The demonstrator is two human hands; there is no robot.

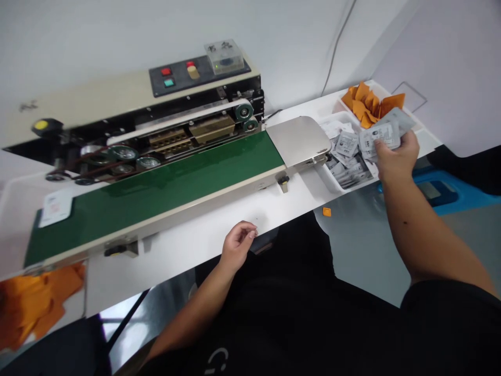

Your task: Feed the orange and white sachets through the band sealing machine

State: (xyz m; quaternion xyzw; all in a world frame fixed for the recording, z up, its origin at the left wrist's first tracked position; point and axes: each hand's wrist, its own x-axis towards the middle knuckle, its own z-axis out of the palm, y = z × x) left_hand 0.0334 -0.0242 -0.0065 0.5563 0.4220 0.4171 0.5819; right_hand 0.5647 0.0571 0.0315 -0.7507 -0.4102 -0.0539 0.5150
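Note:
My right hand is closed on a small stack of grey-white printed pouches, held above a white tray full of the same pouches. My left hand rests at the front edge of the white table, fingers curled loosely with nothing visible in them. In front of me stands a band sealing machine with a long green conveyor belt and a steel plate at its right end. One white pouch lies at the belt's far left end.
A second white tray behind the first holds orange packets. One small orange piece lies on the floor side below the table edge. More orange packets pile up at lower left. A blue object sits to the right.

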